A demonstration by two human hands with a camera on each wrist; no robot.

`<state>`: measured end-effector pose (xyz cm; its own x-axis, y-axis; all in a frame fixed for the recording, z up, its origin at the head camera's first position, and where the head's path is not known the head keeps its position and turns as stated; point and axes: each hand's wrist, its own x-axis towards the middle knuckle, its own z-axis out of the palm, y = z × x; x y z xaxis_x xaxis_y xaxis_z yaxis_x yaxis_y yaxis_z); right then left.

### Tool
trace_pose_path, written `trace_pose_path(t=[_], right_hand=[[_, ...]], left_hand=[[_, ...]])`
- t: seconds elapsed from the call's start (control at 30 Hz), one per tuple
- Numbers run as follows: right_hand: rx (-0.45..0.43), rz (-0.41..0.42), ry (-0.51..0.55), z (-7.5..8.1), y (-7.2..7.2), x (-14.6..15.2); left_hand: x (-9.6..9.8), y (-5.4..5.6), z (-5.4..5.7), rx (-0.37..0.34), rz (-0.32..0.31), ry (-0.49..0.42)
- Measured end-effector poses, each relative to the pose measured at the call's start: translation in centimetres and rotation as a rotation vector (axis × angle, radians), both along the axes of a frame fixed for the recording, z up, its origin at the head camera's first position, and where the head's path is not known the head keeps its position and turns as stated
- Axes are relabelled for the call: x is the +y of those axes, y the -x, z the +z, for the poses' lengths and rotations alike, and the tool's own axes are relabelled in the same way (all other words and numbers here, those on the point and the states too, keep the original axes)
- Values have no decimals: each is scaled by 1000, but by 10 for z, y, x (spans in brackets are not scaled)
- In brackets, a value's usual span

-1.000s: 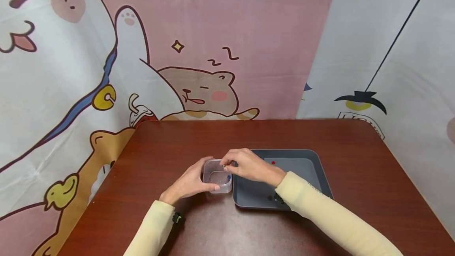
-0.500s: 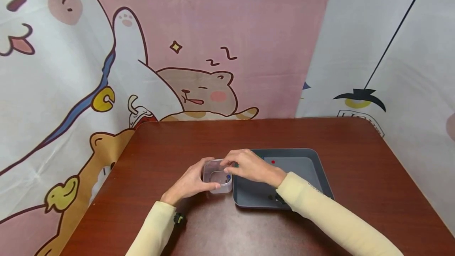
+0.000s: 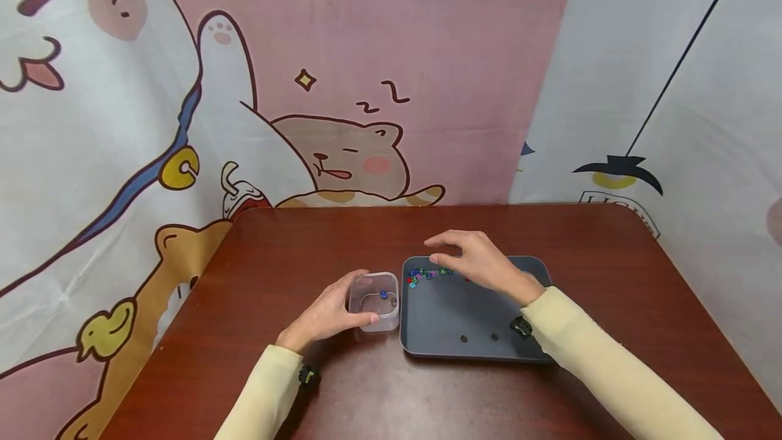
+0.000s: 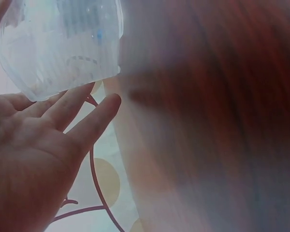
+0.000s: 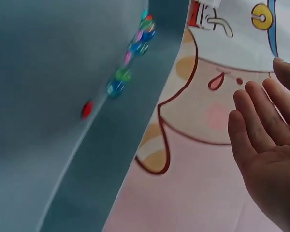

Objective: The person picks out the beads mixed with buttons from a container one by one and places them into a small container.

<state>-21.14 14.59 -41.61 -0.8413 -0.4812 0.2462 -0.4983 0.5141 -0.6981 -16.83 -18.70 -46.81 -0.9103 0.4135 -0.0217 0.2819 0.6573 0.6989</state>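
Observation:
My left hand (image 3: 326,314) holds a small clear plastic box (image 3: 386,323) on the table, thumb on its near side and fingers round its far left. Inside the box lie a blue bead (image 3: 383,295) and a darker one (image 3: 394,302). My right hand (image 3: 479,260) hovers over the far edge of the grey tray (image 3: 434,318), fingers spread loosely with nothing in them. Several small shiny beads (image 3: 421,275) in blue, green, pink and red cluster along the tray's far left side. The right wrist view shows a red bead (image 5: 87,109) apart from them.
Two dark round pieces (image 3: 463,339) lie near the tray's front edge. The tray stands just right of the box on a reddish-brown table (image 3: 305,236). Behind the table hangs a cartoon-printed cloth (image 3: 458,87).
My right hand has moved from over the box to the right and away, above the tray's far edge, and its fingers have opened out. The left hand stays on the box.

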Motion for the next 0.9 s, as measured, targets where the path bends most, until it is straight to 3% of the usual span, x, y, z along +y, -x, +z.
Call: trace_pose_path(t=[0.3,0.67,0.9], right_hand=[[-10,-35,-83,-18,2,27],[-33,24,-226,-40,5,34],[-31,21,-247,-52,8,31]], left_hand=[[0,0,1,10,-16,-8],[-1,-4,1,3,-2,-7],[0,-4,0,-1,-5,-15]])
